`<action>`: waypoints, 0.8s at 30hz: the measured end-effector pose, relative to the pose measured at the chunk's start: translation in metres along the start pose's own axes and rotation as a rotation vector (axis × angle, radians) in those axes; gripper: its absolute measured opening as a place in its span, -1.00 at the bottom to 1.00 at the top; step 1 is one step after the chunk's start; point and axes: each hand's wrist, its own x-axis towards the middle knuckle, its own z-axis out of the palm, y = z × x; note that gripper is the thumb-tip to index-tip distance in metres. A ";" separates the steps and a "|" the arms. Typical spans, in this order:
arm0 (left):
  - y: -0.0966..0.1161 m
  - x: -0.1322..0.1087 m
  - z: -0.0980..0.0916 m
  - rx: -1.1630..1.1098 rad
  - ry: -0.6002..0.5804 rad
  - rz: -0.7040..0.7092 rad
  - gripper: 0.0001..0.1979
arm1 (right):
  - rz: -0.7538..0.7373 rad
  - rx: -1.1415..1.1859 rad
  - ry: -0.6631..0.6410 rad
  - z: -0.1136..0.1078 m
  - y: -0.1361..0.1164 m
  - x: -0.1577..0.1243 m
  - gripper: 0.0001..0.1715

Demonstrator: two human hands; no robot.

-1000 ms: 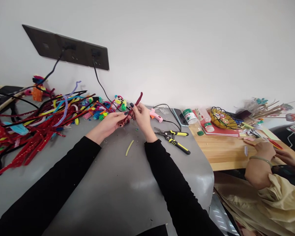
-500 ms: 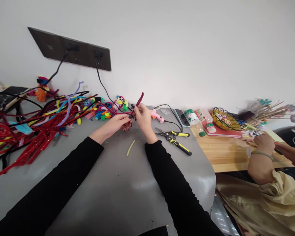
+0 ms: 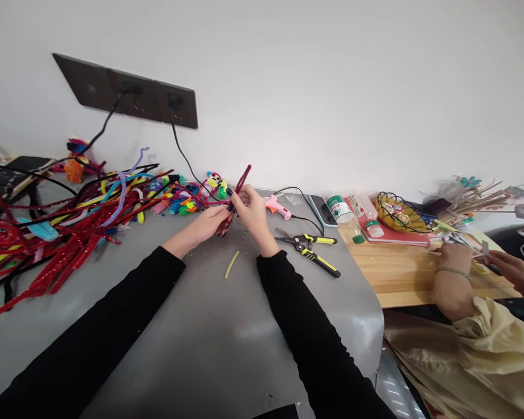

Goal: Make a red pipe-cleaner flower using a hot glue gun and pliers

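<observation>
Your right hand (image 3: 253, 214) pinches the dark red pipe cleaner (image 3: 243, 176) near its lower end, long axis slanting up toward the wall, while your left hand (image 3: 207, 224) (fingertips closed on that same end) touches it above the grey table (image 3: 192, 326).

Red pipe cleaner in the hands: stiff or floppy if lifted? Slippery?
Probably holds its shape: the red pipe cleaner stands up past the right hand without drooping. Likely bends easily, as those in the pile lie curled. Seems light and grippy: it looks fuzzy, and the left hand merely pinches it.
</observation>
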 end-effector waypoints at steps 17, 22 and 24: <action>-0.002 0.003 -0.001 0.106 0.071 0.083 -0.70 | 0.041 0.046 -0.052 0.002 0.006 0.002 -0.94; -0.002 0.003 0.000 0.183 0.038 0.107 -0.65 | 0.066 0.084 -0.018 0.000 0.006 0.003 -0.91; -0.004 0.003 -0.001 0.231 0.041 0.139 -0.63 | 0.093 0.104 -0.009 0.000 0.008 0.004 -0.92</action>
